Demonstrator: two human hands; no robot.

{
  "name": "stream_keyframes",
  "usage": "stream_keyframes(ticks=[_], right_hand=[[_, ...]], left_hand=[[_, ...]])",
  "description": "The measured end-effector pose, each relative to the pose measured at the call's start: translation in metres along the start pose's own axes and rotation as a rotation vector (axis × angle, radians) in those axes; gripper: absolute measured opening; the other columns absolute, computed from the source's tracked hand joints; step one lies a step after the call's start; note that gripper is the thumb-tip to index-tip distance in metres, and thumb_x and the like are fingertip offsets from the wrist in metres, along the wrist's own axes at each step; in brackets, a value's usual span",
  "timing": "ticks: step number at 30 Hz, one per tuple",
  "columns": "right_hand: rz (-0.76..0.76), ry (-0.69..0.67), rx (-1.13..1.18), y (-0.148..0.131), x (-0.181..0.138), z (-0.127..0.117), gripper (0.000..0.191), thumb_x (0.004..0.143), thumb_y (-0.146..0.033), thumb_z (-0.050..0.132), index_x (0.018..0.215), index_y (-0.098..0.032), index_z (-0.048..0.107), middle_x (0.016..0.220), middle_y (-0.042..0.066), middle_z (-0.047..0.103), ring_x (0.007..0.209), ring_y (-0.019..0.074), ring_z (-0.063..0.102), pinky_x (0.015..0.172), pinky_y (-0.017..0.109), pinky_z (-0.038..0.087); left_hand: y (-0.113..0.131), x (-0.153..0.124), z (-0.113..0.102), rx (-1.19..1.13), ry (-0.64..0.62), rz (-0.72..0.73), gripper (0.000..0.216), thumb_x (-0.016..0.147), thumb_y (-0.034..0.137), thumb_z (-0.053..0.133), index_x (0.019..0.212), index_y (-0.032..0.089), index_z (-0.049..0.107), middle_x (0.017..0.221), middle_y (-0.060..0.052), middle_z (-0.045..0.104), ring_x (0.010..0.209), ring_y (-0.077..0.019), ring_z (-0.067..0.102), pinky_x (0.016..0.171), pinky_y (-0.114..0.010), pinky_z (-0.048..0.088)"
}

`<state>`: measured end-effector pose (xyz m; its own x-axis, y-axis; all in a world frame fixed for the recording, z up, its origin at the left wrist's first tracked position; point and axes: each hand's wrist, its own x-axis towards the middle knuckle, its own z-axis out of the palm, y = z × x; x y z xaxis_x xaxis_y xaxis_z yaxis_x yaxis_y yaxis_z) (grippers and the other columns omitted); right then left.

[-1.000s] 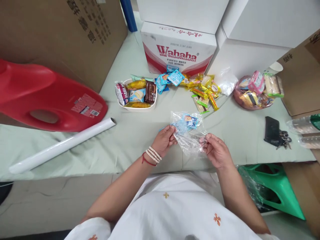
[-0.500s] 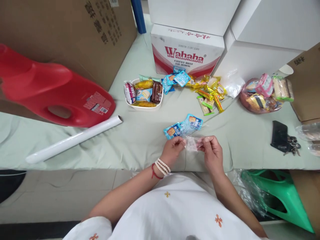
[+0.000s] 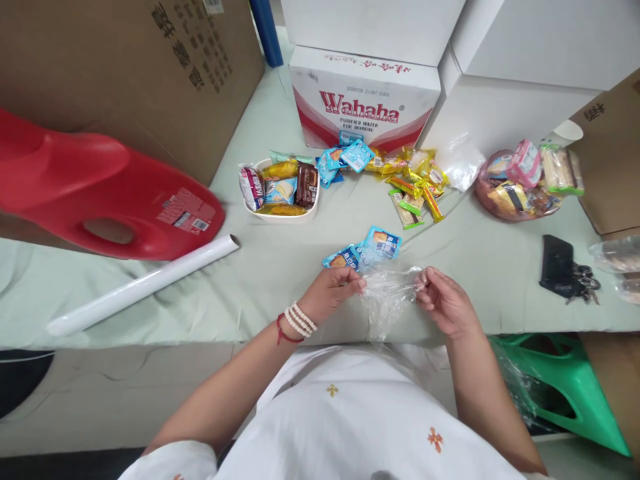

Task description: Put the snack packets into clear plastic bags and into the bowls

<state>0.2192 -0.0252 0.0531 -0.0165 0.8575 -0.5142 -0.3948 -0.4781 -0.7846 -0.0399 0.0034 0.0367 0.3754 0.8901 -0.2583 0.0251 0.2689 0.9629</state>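
Two hands stretch one clear plastic bag above the front edge of the desk.

The fingers (image 3: 356, 285) of the left hand (image 3: 333, 293) pinch one top corner of the plastic bag (image 3: 385, 297); the right hand (image 3: 445, 303) pinches the other, so both are closed on it and the bag hangs between them. Just beyond lie two blue snack packets (image 3: 367, 248) on the green-covered desk (image 3: 270, 267). Farther back stand one white bowl (image 3: 280, 212) of snacks, a loose heap of yellow and green wrappers (image 3: 415, 190), one red-tinted bag (image 3: 520, 190) of sweets and one Wahaha box (image 3: 363, 100). One white roll (image 3: 143, 285) lies at the left, one black wallet (image 3: 556, 261) with keys at the right.
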Motion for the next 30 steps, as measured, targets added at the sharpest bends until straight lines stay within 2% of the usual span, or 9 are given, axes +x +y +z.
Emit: stream_keyframes(ticks=[3, 5, 8, 11, 15, 21, 25, 27, 30], right_hand=[[-0.081, 0.040, -0.159, 0.017, 0.000, 0.011, 0.048, 0.076, -0.066, 0.079, 0.089, -0.020, 0.071, 0.093, 0.004, 0.069, 0.078, 0.0151, 0.060, 0.061, 0.023, 0.053], [-0.094, 0.033, -0.250, 0.028, 0.001, 0.017, 0.045, 0.075, -0.063, 0.081, 0.087, -0.021, 0.072, 0.093, 0.004, 0.070, 0.081, 0.0162, 0.061, 0.067, 0.025, 0.055], [-0.142, 0.140, -0.289, 0.038, 0.004, 0.018, 0.043, 0.074, -0.060, 0.083, 0.079, -0.021, 0.066, 0.080, 0.001, 0.068, 0.068, 0.0145, 0.059, 0.056, 0.024, 0.050], [-0.183, 0.244, -0.287, 0.038, 0.006, 0.010, 0.045, 0.077, -0.063, 0.078, 0.079, -0.022, 0.060, 0.069, -0.002, 0.063, 0.053, 0.0118, 0.052, 0.044, 0.023, 0.040], [-0.223, 0.276, -0.312, 0.033, 0.003, 0.004, 0.042, 0.083, -0.061, 0.075, 0.078, -0.023, 0.056, 0.061, -0.005, 0.057, 0.046, 0.0108, 0.046, 0.043, 0.025, 0.035], [-0.296, 0.255, -0.424, 0.034, -0.014, 0.027, 0.037, 0.092, -0.059, 0.066, 0.081, -0.026, 0.055, 0.060, -0.004, 0.057, 0.049, 0.0140, 0.049, 0.050, 0.029, 0.041], [-0.323, 0.238, -0.472, 0.038, -0.018, 0.037, 0.038, 0.093, -0.060, 0.065, 0.080, -0.026, 0.055, 0.058, -0.004, 0.054, 0.049, 0.0140, 0.047, 0.049, 0.028, 0.040], [-0.317, 0.253, -0.457, 0.036, -0.016, 0.032, 0.037, 0.092, -0.060, 0.066, 0.081, -0.026, 0.056, 0.058, -0.005, 0.053, 0.047, 0.0127, 0.044, 0.046, 0.027, 0.037], [-0.255, 0.271, -0.352, 0.028, -0.012, 0.016, 0.040, 0.086, -0.060, 0.073, 0.080, -0.025, 0.055, 0.060, -0.006, 0.049, 0.043, 0.0093, 0.040, 0.038, 0.024, 0.030]], left_hand=[[-0.004, 0.002, 0.007, 0.055, 0.063, 0.007, 0.041, 0.080, 0.060, 0.073, 0.068, 0.021, 0.071, 0.067, -0.002, 0.066, 0.067, -0.0186, 0.054, 0.070, -0.031, 0.040], [-0.008, 0.003, 0.012, 0.107, 0.065, 0.009, 0.040, 0.083, 0.059, 0.069, 0.070, 0.021, 0.072, 0.067, -0.001, 0.066, 0.066, -0.0181, 0.053, 0.068, -0.030, 0.039], [-0.013, 0.005, 0.011, 0.204, 0.102, 0.059, 0.038, 0.084, 0.056, 0.068, 0.067, 0.022, 0.069, 0.060, 0.001, 0.059, 0.062, -0.0170, 0.047, 0.064, -0.028, 0.034], [-0.013, 0.006, 0.003, 0.192, 0.150, 0.109, 0.040, 0.079, 0.054, 0.075, 0.058, 0.024, 0.060, 0.055, 0.001, 0.051, 0.058, -0.0164, 0.041, 0.059, -0.028, 0.029], [-0.008, 0.001, -0.001, 0.033, 0.179, 0.026, 0.045, 0.079, 0.059, 0.075, 0.059, 0.023, 0.057, 0.056, 0.002, 0.049, 0.054, -0.0142, 0.038, 0.054, -0.028, 0.030], [-0.010, -0.013, 0.035, -0.095, 0.021, -0.250, 0.060, 0.083, 0.077, 0.057, 0.064, 0.021, 0.057, 0.051, 0.002, 0.050, 0.045, -0.0117, 0.044, 0.047, -0.026, 0.032], [-0.018, -0.011, 0.051, -0.078, 0.079, -0.161, 0.055, 0.080, 0.071, 0.067, 0.064, 0.020, 0.054, 0.053, 0.002, 0.051, 0.049, -0.0114, 0.046, 0.051, -0.026, 0.036], [-0.020, -0.010, 0.047, -0.149, 0.108, -0.123, 0.053, 0.079, 0.069, 0.069, 0.067, 0.020, 0.053, 0.055, 0.004, 0.051, 0.049, -0.0095, 0.043, 0.051, -0.025, 0.036], [-0.018, -0.012, 0.028, -0.291, 0.103, -0.157, 0.053, 0.077, 0.069, 0.073, 0.072, 0.020, 0.053, 0.060, 0.005, 0.053, 0.051, -0.0085, 0.043, 0.051, -0.023, 0.036]])
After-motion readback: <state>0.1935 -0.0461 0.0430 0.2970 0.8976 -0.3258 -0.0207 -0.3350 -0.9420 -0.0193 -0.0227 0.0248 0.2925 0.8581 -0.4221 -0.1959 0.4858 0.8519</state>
